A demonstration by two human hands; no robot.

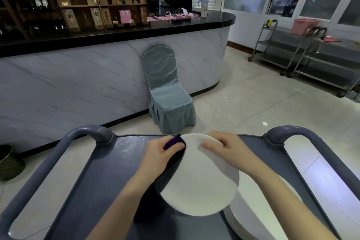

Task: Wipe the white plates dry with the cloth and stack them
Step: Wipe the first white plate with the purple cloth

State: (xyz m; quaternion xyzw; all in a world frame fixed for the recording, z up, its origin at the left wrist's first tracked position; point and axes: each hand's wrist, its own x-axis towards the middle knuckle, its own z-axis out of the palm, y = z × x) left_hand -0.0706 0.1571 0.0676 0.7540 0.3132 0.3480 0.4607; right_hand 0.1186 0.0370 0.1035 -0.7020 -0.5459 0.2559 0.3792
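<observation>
A white plate [202, 179] is held tilted above the grey cart top [109, 177]. My right hand [224, 147] grips its far right rim, fingers curled over the edge. At the plate's far left rim, my left hand [161, 156] holds a dark purple cloth [173, 141]; more of the cloth hangs down under the plate's left side. A stack of white plates [259, 218] stands on the cart at the lower right, partly hidden by the held plate and my right forearm.
The cart has grey curved handles at the far left [87, 130] and far right [292, 130]. Beyond it stand a covered chair [167, 91] against a marble-fronted counter [78, 76], steel trolleys [303, 52] at the right, and a basket [9, 163] on the floor at the left.
</observation>
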